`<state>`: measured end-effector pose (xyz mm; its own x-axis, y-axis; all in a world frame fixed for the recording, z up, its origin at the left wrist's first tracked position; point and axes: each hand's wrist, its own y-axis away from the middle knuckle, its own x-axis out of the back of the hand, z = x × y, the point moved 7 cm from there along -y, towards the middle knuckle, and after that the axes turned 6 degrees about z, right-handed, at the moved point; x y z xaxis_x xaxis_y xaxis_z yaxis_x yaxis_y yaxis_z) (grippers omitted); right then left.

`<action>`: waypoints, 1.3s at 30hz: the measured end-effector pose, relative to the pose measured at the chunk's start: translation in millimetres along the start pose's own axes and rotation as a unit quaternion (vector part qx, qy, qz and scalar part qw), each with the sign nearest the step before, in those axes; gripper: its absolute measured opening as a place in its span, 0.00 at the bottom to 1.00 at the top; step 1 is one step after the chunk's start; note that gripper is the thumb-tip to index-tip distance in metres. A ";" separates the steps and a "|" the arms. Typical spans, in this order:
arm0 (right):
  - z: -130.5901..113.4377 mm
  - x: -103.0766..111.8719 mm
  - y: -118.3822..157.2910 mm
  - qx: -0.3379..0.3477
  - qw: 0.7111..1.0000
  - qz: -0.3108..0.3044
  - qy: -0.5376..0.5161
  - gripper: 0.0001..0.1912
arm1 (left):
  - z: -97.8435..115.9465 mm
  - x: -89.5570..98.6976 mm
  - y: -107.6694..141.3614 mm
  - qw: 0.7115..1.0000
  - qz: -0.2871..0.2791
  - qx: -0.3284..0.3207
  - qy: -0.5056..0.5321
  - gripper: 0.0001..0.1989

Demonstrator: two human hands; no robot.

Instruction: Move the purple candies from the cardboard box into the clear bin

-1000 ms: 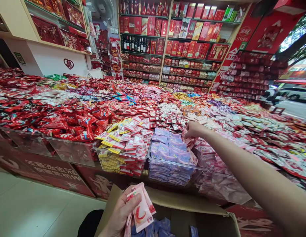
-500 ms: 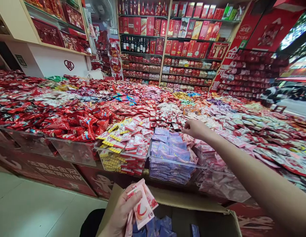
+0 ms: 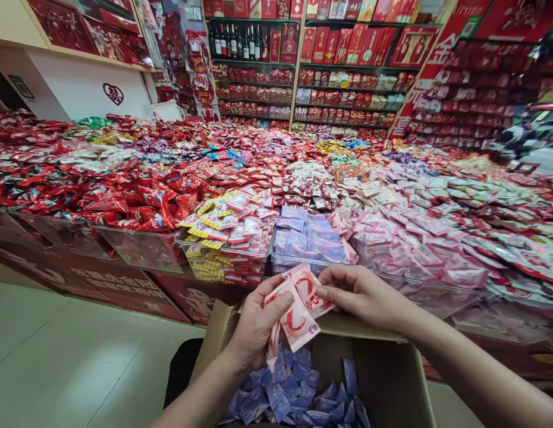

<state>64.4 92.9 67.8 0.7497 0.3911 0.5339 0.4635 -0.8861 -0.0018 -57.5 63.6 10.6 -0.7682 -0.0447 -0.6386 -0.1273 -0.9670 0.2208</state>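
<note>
My left hand (image 3: 253, 326) is closed around a few pink candy packets (image 3: 298, 324) with a red-and-white picture, its thumb pressing on the front one. At the right edge of the packet behind (image 3: 308, 284), my right hand (image 3: 368, 297) pinches with thumb and fingertips. Both hands are above an open cardboard box (image 3: 417, 380). Loose purple packets (image 3: 276, 395) lie inside it. Just beyond the hands stands a clear bin of stacked purple packets (image 3: 308, 238), with some pink ones along its right side.
Left of the purple stack is a bin of yellow and white-red packets (image 3: 232, 223); to its right, pink packets (image 3: 419, 244) are heaped. Red packets (image 3: 143, 205) fill bins farther left. Shelves (image 3: 298, 65) with bottles and red boxes line the back. Tiled floor (image 3: 80, 351) shows at lower left.
My right hand has come back from over the bins to the pink packets. My left hand has risen slightly and moved right with them. The view has tilted down, showing more of the box.
</note>
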 end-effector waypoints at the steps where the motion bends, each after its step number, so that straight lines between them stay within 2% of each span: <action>1: 0.0 2.8 1.1 0.000 1.000 0.000 0.003 0.13 | -0.7 1.2 -1.0 1.000 0.005 -0.003 -0.007 0.19; 5: 1.1 1.4 7.5 0.003 1.000 0.020 0.010 0.13 | -6.1 3.8 -3.5 0.998 0.004 -0.005 -0.055 0.15; 9: 9.0 -4.7 10.8 -0.002 0.999 0.040 -0.027 0.13 | -10.3 4.2 -0.6 0.993 0.001 -0.008 -0.121 0.12; 11: 13.3 2.9 9.5 -0.020 0.997 0.054 -0.047 0.13 | -11.0 7.1 0.8 0.992 0.012 -0.010 -0.127 0.12; 15: 12.8 36.2 5.9 -0.059 0.978 0.135 -0.145 0.12 | -13.6 12.7 0.8 0.993 0.026 0.004 -0.118 0.14; 17: 9.5 41.5 4.5 -0.064 0.962 0.149 -0.220 0.19 | -15.3 8.3 0.3 0.991 0.007 0.011 -0.130 0.17; 19: 7.2 34.8 3.1 -0.062 0.952 0.141 -0.266 0.30 | -17.3 -0.6 0.3 0.989 -0.024 0.019 -0.147 0.20; 20: 7.0 28.9 2.7 -0.059 0.950 0.136 -0.274 0.32 | -18.2 -5.2 0.2 0.988 -0.037 0.021 -0.152 0.20; 21: 7.3 22.4 2.5 -0.056 0.950 0.133 -0.276 0.31 | -18.8 -8.9 0.0 0.987 -0.044 0.021 -0.152 0.20; 23: 9.7 9.9 3.3 -0.052 0.955 0.129 -0.262 0.23 | -19.5 -12.2 -1.1 0.988 -0.041 0.019 -0.147 0.17; 25: 12.7 1.0 5.4 -0.054 0.966 0.119 -0.225 0.14 | -20.0 -10.7 -2.4 0.988 -0.029 0.012 -0.152 0.14; 28: 13.0 -0.6 10.2 -0.054 0.984 0.076 -0.149 0.12 | -22.3 -5.3 -2.9 0.982 -0.029 0.007 -0.184 0.13; 30: 8.0 15.1 12.9 -0.031 0.992 0.080 -0.094 0.12 | -23.9 0.9 -2.5 0.984 -0.020 0.014 -0.175 0.13; 32: 0.7 47.1 14.2 -0.001 0.988 0.155 0.004 0.17 | -24.5 9.4 -2.0 0.990 0.007 0.022 -0.139 0.13; 34: -5.8 84.5 15.2 0.000 0.948 0.275 0.158 0.17 | -25.0 16.8 -1.1 0.993 0.031 0.030 -0.107 0.13; 36: -9.4 109.7 13.0 -0.027 0.880 0.360 0.309 0.13 | -25.8 21.1 -0.1 0.994 0.039 0.039 -0.093 0.13; 37: -9.3 115.2 9.1 -0.042 0.851 0.376 0.365 0.14 | -26.2 22.5 0.3 0.994 0.041 0.043 -0.090 0.12; 39: -6.3 114.6 -3.3 -0.056 0.819 0.366 0.439 0.15 | -25.6 24.9 0.8 0.994 0.049 0.045 -0.085 0.12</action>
<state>145.8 139.1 134.3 0.1569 -0.5411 0.8262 -0.0408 -0.8394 -0.5420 -60.6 55.2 -24.1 -0.8741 -0.0875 -0.4779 -0.0953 -0.9336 0.3453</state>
